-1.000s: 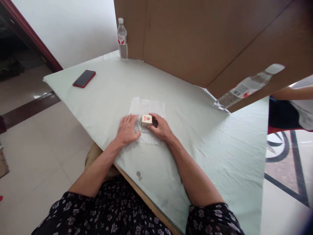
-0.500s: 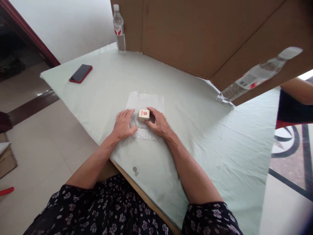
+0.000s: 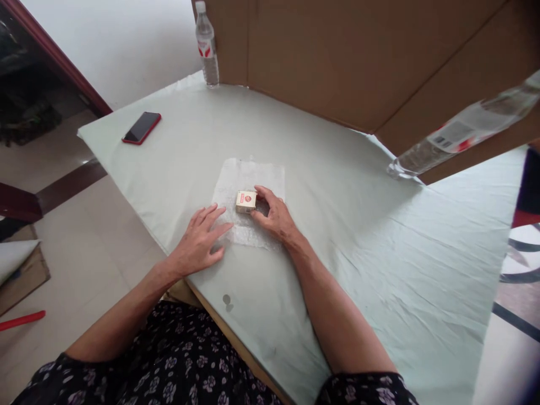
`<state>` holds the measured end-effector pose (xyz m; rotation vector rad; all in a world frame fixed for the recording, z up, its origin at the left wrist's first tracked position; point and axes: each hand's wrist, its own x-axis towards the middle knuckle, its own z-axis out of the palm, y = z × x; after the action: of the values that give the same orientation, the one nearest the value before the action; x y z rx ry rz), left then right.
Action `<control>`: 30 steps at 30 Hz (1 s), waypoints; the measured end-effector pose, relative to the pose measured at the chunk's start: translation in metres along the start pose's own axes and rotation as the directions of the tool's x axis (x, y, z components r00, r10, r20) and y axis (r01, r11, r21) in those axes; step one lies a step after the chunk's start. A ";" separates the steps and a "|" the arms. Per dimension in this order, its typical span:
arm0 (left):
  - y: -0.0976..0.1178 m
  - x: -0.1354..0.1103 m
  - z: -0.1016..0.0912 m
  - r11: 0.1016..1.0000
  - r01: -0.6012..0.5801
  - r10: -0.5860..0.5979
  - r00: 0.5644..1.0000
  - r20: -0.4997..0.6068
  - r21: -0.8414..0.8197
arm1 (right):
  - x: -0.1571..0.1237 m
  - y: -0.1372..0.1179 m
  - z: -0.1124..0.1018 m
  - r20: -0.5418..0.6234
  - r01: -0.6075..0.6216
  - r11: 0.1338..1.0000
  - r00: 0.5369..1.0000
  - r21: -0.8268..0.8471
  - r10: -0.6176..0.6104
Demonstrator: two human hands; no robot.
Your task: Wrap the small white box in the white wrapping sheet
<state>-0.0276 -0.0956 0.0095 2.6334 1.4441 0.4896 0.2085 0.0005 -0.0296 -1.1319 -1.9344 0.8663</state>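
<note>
A small cream box with a red label [image 3: 245, 201] stands on a sheet of clear bubble wrap [image 3: 248, 175] spread on the pale green table cover [image 3: 337, 225]. My right hand [image 3: 274, 215] curls round the box's right side, fingers on it. My left hand [image 3: 198, 242] lies flat with fingers spread at the wrap's near-left corner, a little apart from the box.
A red phone [image 3: 142, 127] lies at the far left of the table. One water bottle [image 3: 206, 45] stands at the back, another [image 3: 459, 134] leans against a large cardboard screen [image 3: 358, 56]. Tiled floor drops off on the left. Someone's clothing shows at the right edge.
My left hand has slid back toward me and to the left, off the box's side, and spread flat. My right hand stays on the box. The view has shifted slightly.
</note>
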 end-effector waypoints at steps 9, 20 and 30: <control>0.001 0.024 0.013 0.995 0.020 -0.031 0.993 -0.116 -0.095 | -0.003 -0.004 -0.004 -0.018 0.002 0.999 1.000 0.051 -0.001; -0.002 0.035 0.009 0.918 0.150 -0.204 0.972 -0.115 -0.366 | -0.001 -0.021 -0.042 0.106 -0.127 0.985 0.988 0.118 0.114; -0.017 0.078 -0.005 0.802 0.285 -0.332 0.943 0.004 -0.526 | -0.013 -0.051 -0.044 0.055 -0.006 0.943 0.998 -0.334 0.026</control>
<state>-0.0036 -0.0215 0.0283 1.9307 1.4678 0.8300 0.2283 -0.0228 0.0319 -1.3298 -2.1803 0.5969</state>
